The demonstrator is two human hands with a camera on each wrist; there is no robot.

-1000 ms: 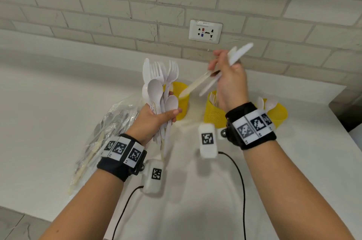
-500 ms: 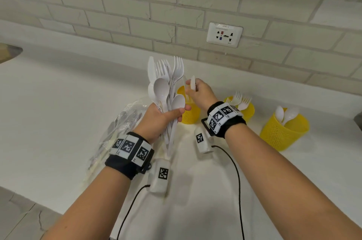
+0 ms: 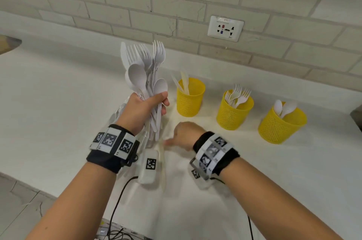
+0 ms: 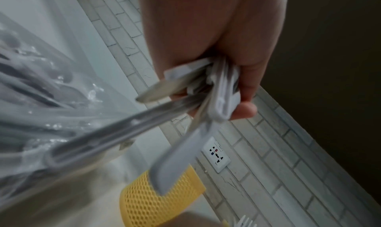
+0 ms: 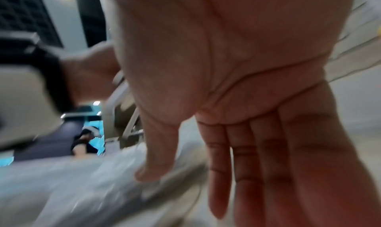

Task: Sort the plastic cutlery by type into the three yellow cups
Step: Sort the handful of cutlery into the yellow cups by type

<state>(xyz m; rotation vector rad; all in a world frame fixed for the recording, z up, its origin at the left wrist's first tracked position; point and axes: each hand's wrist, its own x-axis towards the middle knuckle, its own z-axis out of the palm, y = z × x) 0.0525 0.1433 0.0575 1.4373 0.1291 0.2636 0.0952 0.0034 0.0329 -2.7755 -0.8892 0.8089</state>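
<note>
My left hand grips a raised bunch of white plastic cutlery, forks, spoons and a knife mixed; the handles fan out below my fist. Three yellow mesh cups stand in a row on the counter: the left cup holds knives, the middle cup forks, the right cup spoons. My right hand is low over the counter in front of the left cup, blurred, with straight fingers and nothing in it.
A clear plastic bag with more cutlery lies on the white counter under and left of my left hand. A wall socket sits on the brick wall behind the cups. Cables run from my wrists toward the near edge.
My right hand carried knives to the left cup, let them go there, and has drawn back down toward the counter, empty. The left hand has kept its bunch raised.
</note>
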